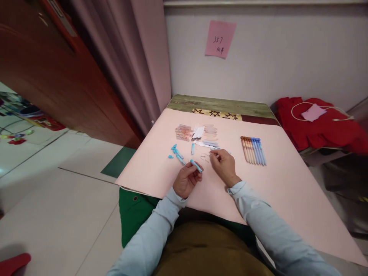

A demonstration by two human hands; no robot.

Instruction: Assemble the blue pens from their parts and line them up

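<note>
My left hand (186,179) is gripping a blue pen tube (196,166), fingers closed around it. My right hand (224,164) is reaching just ahead, fingers bent; I cannot tell if it is holding anything. Blue pieces (175,151) are lying on the counter (287,184) beyond my left hand. Pens (253,151) are lying right of my right hand.

Right of the row of pens (253,150) the pink sheet (287,184) lies bare and open. Left of it runs a clear lane; beyond that, loose blue parts (176,151) and the refill pile (198,133) block the way.
</note>
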